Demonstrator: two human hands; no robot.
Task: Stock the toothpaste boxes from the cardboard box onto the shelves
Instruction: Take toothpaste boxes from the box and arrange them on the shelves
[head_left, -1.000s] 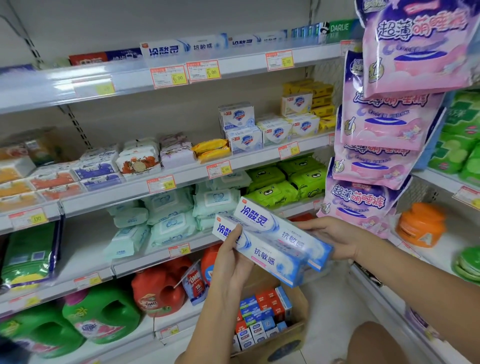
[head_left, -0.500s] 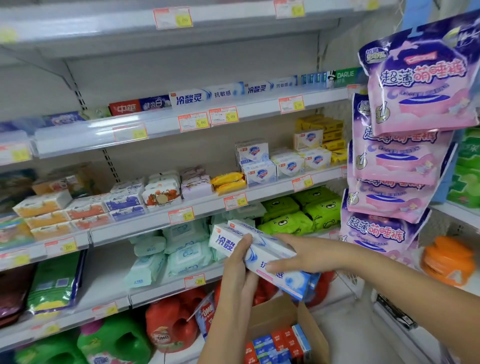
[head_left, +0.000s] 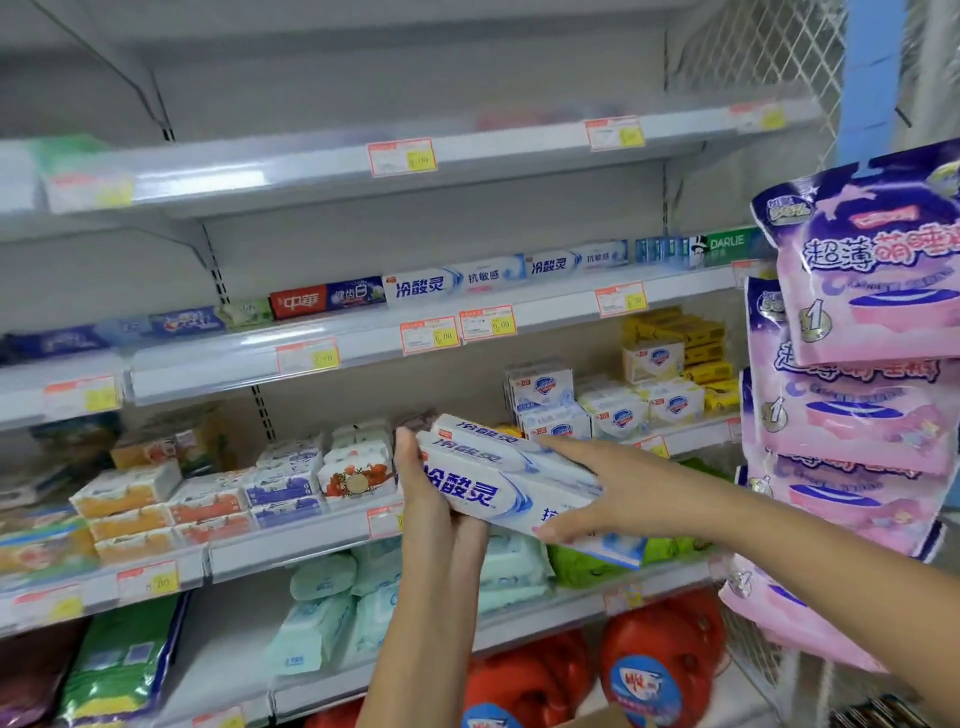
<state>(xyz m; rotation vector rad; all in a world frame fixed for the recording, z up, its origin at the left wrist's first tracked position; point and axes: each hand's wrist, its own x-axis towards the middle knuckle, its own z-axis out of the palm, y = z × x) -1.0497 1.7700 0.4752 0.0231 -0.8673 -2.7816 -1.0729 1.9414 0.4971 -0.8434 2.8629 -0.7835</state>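
Note:
I hold two white-and-blue toothpaste boxes (head_left: 498, 480) stacked together in front of the soap shelf. My left hand (head_left: 423, 491) cups their left end from below and behind, thumb on the end. My right hand (head_left: 597, 486) grips their right part, fingers over the top and thumb underneath. Matching toothpaste boxes (head_left: 498, 273) lie in a row on the toothpaste shelf (head_left: 363, 348) above. A corner of the cardboard box (head_left: 605, 719) shows at the bottom edge.
Soap packs (head_left: 602, 400) fill the shelf behind the hands, wet wipes (head_left: 332, 608) sit below, red detergent jugs (head_left: 649, 670) at the bottom. Pink hanging packs (head_left: 857, 374) crowd the right side. The top shelf (head_left: 415, 171) sits above the toothpaste row.
Both hands have lifted the two toothpaste boxes upward, from the wipes shelf level to the soap shelf level. The view has tilted up, and the cardboard box has dropped almost out of sight.

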